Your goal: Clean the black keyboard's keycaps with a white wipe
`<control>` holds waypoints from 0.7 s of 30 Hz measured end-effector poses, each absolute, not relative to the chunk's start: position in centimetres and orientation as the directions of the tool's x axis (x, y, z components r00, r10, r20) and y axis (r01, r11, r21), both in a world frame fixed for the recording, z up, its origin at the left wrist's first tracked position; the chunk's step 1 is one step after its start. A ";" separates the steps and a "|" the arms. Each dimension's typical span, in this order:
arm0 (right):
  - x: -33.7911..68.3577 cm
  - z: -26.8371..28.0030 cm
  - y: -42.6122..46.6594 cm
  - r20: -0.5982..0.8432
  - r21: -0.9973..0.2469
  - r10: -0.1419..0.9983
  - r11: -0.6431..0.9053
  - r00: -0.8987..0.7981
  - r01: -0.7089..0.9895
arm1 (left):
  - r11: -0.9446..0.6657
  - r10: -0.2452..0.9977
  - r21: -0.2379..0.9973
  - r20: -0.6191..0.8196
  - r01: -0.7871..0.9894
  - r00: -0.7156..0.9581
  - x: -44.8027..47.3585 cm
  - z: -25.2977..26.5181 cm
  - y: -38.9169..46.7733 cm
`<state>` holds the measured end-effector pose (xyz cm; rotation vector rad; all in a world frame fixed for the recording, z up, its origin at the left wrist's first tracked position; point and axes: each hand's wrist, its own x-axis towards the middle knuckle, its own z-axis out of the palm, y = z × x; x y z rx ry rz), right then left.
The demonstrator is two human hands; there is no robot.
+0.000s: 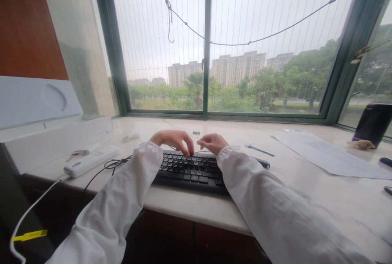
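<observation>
A black keyboard (183, 172) lies near the front edge of the white counter. Around its middle, some key positions look darker, as if without caps. My left hand (176, 139) is bent over the top rows, thumb and fingers closed together around a small dark spot too small to name. Just to the right, my right hand (214, 143) hovers above the keyboard's back edge with its fingertips pinched; whatever is between them cannot be made out. A thin dark line runs below those fingertips. Behind the hands sits a small row of dark pieces (196, 133).
To the left are a white power strip (92, 161), a bundled black cable (114, 164) and an open white box (58, 139). On the right lie a blue pen (260, 150), a dark-handled tool (262, 163), paper sheets (330, 156) and an upright black object (372, 123). Windows close off the back.
</observation>
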<state>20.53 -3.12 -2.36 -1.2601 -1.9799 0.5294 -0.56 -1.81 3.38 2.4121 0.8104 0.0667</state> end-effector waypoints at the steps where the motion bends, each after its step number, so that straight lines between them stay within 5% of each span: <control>1: 20.5 -2.4 -3.1 0.344 -0.655 0.896 0.444 -0.281 0.612 | -0.620 0.555 0.541 -0.208 0.567 0.805 -0.7 3.6 -2.0; 8: 20.3 -2.7 -3.0 0.334 -0.635 0.881 0.474 -0.336 0.610 | -0.564 0.608 0.392 -0.398 0.727 0.687 -0.8 4.2 -3.1; 21: 20.2 -2.7 -3.2 0.325 -0.599 0.886 0.464 -0.332 0.652 | -0.614 0.679 0.189 -0.368 0.767 0.635 0.4 4.2 -4.3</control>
